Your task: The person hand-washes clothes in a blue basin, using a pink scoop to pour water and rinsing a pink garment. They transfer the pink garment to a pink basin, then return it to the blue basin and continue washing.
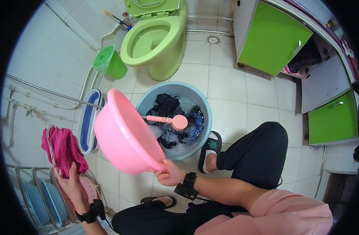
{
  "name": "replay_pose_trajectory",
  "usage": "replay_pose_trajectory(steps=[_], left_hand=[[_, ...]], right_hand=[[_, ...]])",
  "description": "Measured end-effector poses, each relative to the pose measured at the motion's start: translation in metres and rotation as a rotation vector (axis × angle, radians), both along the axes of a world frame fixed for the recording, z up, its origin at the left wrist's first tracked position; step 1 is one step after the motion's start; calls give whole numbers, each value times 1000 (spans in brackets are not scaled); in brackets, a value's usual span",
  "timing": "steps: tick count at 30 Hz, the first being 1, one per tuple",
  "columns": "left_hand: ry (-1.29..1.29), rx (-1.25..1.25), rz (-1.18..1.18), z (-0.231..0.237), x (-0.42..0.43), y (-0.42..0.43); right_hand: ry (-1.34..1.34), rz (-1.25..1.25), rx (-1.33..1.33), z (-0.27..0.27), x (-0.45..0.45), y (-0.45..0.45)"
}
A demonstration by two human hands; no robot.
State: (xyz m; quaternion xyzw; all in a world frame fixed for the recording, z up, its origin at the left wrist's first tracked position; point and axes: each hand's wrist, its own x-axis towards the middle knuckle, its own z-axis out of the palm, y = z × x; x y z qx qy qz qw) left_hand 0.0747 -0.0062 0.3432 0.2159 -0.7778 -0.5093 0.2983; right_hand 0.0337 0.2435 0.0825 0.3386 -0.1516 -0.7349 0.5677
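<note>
My right hand (169, 174) grips the rim of a pink plastic basin (123, 138), which is tipped on its side above the left part of a round blue tub (208, 117). Dark wet clothes (167, 105) lie in sudsy water inside that tub. A pink handheld shower head (179, 122) shows over the clothes; part of its handle end is hidden behind the basin. A pale patch by the basin's far rim may be water, but I cannot tell. Off to the left, my left hand (69, 182) holds up a bunched magenta cloth (64, 149) with a pale edge.
A folding blue-and-white bucket (89, 120) stands by the left wall, under a metal shower hose (53, 90). At lower left, a metal rack (35, 170) holds blue basins (51, 199). Beyond are a green bin (116, 66), a green toilet (167, 55) and green cabinets (273, 38).
</note>
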Motion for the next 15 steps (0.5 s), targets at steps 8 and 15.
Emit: replay_pose_trajectory(steps=[8,15], left_hand=[[-17,-47,45,-7,9,-16],[-4,-44,9,-6,10,-17]], right_hand=[[-142,76,-58,-11,9,-6],[42,236,170,-19,25,-19]])
